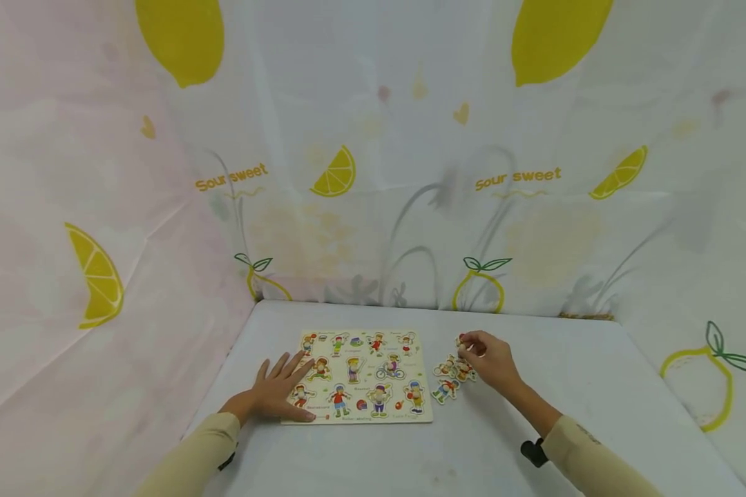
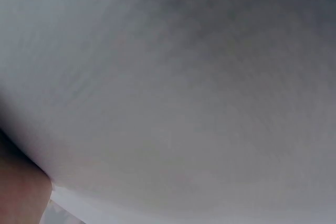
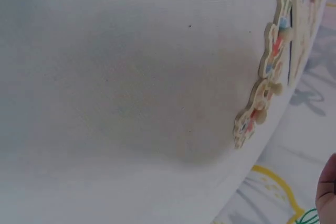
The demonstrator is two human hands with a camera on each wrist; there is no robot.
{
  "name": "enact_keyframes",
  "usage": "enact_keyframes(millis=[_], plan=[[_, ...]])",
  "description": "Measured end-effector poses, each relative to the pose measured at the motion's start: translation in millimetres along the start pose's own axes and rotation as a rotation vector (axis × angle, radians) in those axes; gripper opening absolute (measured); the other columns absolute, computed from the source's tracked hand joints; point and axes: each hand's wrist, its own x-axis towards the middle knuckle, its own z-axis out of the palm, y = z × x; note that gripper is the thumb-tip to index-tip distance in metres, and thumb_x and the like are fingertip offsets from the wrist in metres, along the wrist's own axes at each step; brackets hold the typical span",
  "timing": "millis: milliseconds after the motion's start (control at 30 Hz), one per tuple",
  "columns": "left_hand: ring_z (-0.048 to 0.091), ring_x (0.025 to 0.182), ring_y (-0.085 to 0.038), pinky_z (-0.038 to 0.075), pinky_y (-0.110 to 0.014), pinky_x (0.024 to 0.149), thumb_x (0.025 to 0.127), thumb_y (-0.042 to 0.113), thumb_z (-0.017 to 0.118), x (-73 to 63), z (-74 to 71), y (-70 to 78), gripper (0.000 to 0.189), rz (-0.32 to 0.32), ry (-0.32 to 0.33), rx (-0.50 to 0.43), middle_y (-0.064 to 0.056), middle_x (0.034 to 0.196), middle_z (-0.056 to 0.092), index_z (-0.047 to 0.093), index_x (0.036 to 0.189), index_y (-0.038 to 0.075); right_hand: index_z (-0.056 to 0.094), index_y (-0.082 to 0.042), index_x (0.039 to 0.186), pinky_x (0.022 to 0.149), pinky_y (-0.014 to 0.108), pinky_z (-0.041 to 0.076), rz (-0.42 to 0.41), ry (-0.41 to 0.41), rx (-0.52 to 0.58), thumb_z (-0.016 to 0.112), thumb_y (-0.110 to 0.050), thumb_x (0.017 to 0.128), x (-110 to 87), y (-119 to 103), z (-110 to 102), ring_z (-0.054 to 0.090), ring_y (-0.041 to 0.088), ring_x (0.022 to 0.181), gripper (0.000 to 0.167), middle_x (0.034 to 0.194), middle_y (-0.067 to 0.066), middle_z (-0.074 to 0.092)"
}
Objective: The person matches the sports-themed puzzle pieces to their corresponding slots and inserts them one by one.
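Observation:
A light wooden knob puzzle board [image 1: 367, 397] printed with cartoon sports figures lies flat on the table. My left hand [image 1: 280, 392] rests on its left side with fingers spread, covering part of the pictures. To the right of the board, my right hand [image 1: 490, 357] pinches a small figure-shaped puzzle piece [image 1: 461, 342] between thumb and fingers. Just below that hand lie a few loose puzzle pieces [image 1: 445, 391], some overlapping. In the right wrist view, round knobs stand up from the loose pieces [image 3: 273, 48], and only a bit of the right hand [image 3: 327, 190] shows.
A white cloth covers the table [image 1: 360, 459]. Behind and beside it hangs a lemon-patterned curtain [image 1: 373, 228]. The left wrist view holds mostly pale tabletop [image 2: 168, 119], with a little skin at the lower left corner.

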Motion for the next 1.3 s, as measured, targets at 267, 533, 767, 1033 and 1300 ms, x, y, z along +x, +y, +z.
enact_keyframes(millis=[267, 533, 767, 1033, 1300], plan=[[-0.001, 0.153, -0.042, -0.005, -0.072, 0.114, 0.066, 0.087, 0.06, -3.9, 8.9, -3.8, 0.121, -0.017, -0.002, 0.01, -0.007, 0.168, 0.0, 0.014, 0.16, 0.027, 0.073, -0.003, 0.093, 0.064, 0.022, 0.054, -0.078, -0.056, -0.005, 0.079, 0.004, 0.077, -2.7, -2, 17, 0.06, 0.01, 0.073, 0.019, 0.088, 0.006, 0.07], [-0.003, 0.152, -0.043, -0.01, -0.072, 0.112, 0.067, 0.088, 0.058, -0.5, -1.2, -5.9, 0.12, 0.019, 0.022, -0.004, -0.008, 0.168, -0.002, 0.012, 0.16, 0.028, 0.074, -0.003, 0.096, 0.065, 0.023, 0.053, -0.009, -0.125, 0.028, 0.076, 0.002, 0.082, 5.9, -14, 43, 0.059, 0.011, 0.076, 0.015, 0.091, 0.006, 0.067], [-0.005, 0.152, -0.043, -0.011, -0.071, 0.113, 0.067, 0.088, 0.058, 3.3, -12.9, -1.9, 0.121, 0.025, 0.0, -0.03, -0.008, 0.168, -0.003, 0.012, 0.16, 0.027, 0.073, -0.004, 0.096, 0.064, 0.023, 0.052, -0.012, -0.158, 0.049, 0.073, 0.002, 0.085, 7.4, -26, 65, 0.058, 0.012, 0.076, 0.013, 0.091, 0.005, 0.065], [-0.002, 0.153, -0.04, -0.006, -0.07, 0.115, 0.064, 0.089, 0.06, 5.8, 1.2, -8.4, 0.124, -0.013, 0.014, -0.005, -0.005, 0.169, -0.001, 0.014, 0.16, 0.026, 0.07, -0.005, 0.101, 0.062, 0.022, 0.052, 0.019, -0.239, 0.095, 0.072, -0.001, 0.087, 11.4, -48, 79, 0.061, 0.014, 0.076, 0.015, 0.09, 0.004, 0.065], [0.0, 0.154, -0.039, -0.004, -0.069, 0.115, 0.063, 0.092, 0.057, 11.1, 8.6, -13.7, 0.123, -0.017, 0.029, 0.035, -0.002, 0.169, 0.0, 0.013, 0.16, 0.03, 0.067, -0.008, 0.1, 0.061, 0.022, 0.049, 0.049, -0.228, 0.158, 0.075, -0.003, 0.086, 15.7, -66, 86, 0.057, 0.007, 0.072, 0.017, 0.085, 0.001, 0.065]])
